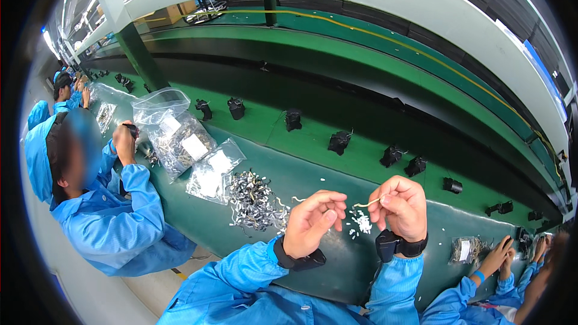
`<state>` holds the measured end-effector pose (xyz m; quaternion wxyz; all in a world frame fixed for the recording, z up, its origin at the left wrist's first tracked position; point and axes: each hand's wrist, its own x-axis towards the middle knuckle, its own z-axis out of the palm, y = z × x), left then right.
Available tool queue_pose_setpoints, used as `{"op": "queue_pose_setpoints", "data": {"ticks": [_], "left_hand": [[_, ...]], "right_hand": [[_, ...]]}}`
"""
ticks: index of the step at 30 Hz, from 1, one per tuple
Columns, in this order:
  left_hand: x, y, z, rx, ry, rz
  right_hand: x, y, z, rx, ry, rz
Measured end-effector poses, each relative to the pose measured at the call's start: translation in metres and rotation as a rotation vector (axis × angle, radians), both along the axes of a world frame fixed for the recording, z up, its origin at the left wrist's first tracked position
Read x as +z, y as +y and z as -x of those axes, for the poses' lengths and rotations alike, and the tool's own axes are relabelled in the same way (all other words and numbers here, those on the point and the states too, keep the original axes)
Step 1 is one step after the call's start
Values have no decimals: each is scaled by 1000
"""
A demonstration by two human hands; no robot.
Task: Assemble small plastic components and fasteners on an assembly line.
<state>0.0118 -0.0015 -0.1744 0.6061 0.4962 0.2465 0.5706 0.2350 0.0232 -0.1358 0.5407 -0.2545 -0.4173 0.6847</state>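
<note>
My right hand (404, 209) pinches a thin yellowish wire (366, 205) between thumb and fingertips, its free end pointing left. Facing it, my left hand (312, 222) has its fingers curved and the thumb apart from the index finger, with nothing visible between them. A short wire (297, 199) shows beside the back of the left hand; whether it is held or lies on the table I cannot tell. Between and below the hands is a small heap of white pieces (362, 224). Left of my left hand spreads a pile of short black-and-white wire pieces (253, 200).
Clear plastic bags of small parts (180, 141) lie at the left on the green table (271, 159). Black parts (340, 142) stand in a row beyond it, alongside a dark belt (313, 93). A person in blue (120, 216) works at my left; others are at right.
</note>
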Motion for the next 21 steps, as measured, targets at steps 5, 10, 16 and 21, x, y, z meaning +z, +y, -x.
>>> {"op": "queue_pose_setpoints", "data": {"ticks": [5, 10, 16, 21], "left_hand": [[-10, 5, 2, -232, -87, 138], [-12, 6, 5, -242, -30, 149], [-17, 9, 7, -217, 13, 161], [-18, 5, 9, -468, -323, 341]], "right_hand": [[15, -12, 11, -66, -351, -54], [21, -16, 11, -107, -575, -189], [38, -19, 15, -5, -516, -449], [38, -21, 31, -276, -780, -715]]}}
